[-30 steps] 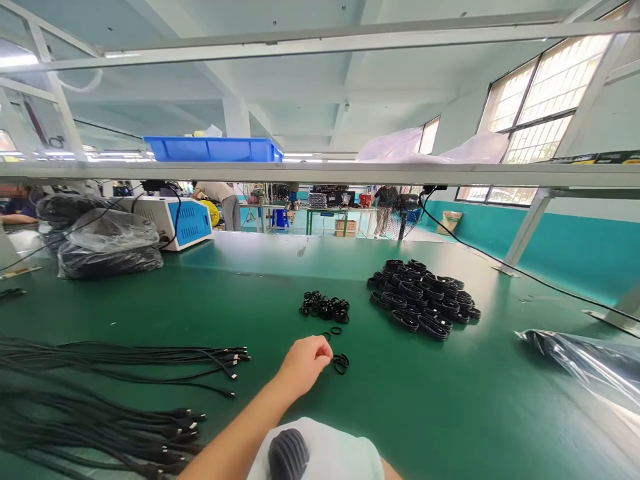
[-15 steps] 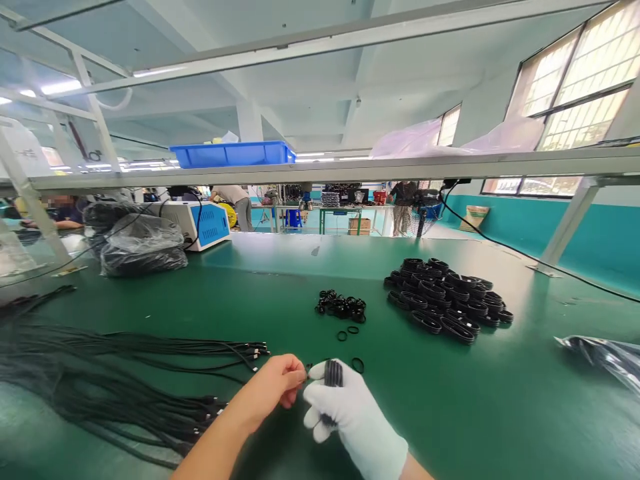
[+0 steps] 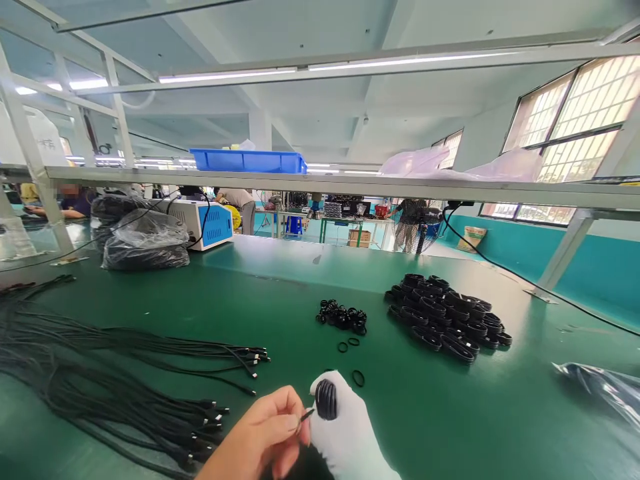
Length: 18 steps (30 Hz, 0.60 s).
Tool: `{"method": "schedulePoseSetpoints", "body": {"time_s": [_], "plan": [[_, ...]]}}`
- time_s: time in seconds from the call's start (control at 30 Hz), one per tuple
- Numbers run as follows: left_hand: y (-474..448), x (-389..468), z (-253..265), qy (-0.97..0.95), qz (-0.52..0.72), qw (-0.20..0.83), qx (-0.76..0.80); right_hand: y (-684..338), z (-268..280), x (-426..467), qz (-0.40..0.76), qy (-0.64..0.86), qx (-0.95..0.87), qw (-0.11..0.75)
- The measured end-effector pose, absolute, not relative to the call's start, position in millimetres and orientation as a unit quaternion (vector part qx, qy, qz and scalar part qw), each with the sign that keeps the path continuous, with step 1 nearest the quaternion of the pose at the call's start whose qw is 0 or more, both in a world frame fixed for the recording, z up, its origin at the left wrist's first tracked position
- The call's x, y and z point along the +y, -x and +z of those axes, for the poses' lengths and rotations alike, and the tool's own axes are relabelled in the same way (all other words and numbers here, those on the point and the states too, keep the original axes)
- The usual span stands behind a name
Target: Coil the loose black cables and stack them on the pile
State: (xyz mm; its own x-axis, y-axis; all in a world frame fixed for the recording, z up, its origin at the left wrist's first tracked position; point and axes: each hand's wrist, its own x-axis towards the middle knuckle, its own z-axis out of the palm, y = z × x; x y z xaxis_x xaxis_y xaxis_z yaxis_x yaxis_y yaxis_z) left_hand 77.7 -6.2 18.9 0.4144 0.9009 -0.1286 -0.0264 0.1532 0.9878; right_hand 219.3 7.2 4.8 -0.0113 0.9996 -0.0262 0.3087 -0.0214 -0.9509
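Observation:
My gloved right hand (image 3: 350, 430) is closed round a coiled black cable (image 3: 327, 400), whose loops bulge out above the fingers. Bare and close against it on the left, my left hand (image 3: 275, 423) pinches a thin dark cable end (image 3: 307, 415) between thumb and forefinger. Below the hands the picture is dark, and the lower part of the coil is hidden. Just beyond the glove lies a loose black ring (image 3: 358, 378). Farther out are two more rings (image 3: 343, 347) and a small heap of black rings (image 3: 343, 316).
Straight black cables (image 3: 145, 393) with metal plugs spread over the left of the green table (image 3: 280, 300). Coiled cables (image 3: 445, 317) are piled at the right, near a clear plastic bag (image 3: 600, 387). A shelf (image 3: 345, 183) crosses above, carrying a blue bin (image 3: 250, 161).
Both hands have come lower in view and closer together. My left hand now shows a thin cable end in its pinch. The camera view has tilted slightly upward.

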Motion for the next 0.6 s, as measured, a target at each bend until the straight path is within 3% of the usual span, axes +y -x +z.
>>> {"method": "schedulePoseSetpoints", "body": {"time_s": [0.17,0.27,0.47,0.6], "plan": [[-65.9,1.8,33.8,-0.730,0.178,0.392,0.530,-219.6,10.7,-1.0,0.386,0.557,-0.623,0.391],[-61.7,0.4,44.6,-0.759,0.135,0.315,0.554,-222.5,13.3,-0.8,0.424,0.534,-0.618,0.391],[-60.8,-2.7,55.2,-0.727,0.208,0.371,0.539,-227.9,10.3,7.1,0.666,0.428,-0.549,0.267],[-64.1,-6.9,49.9,-0.724,0.204,0.433,0.497,-226.0,-9.7,9.5,0.673,0.417,-0.575,0.206]]}}
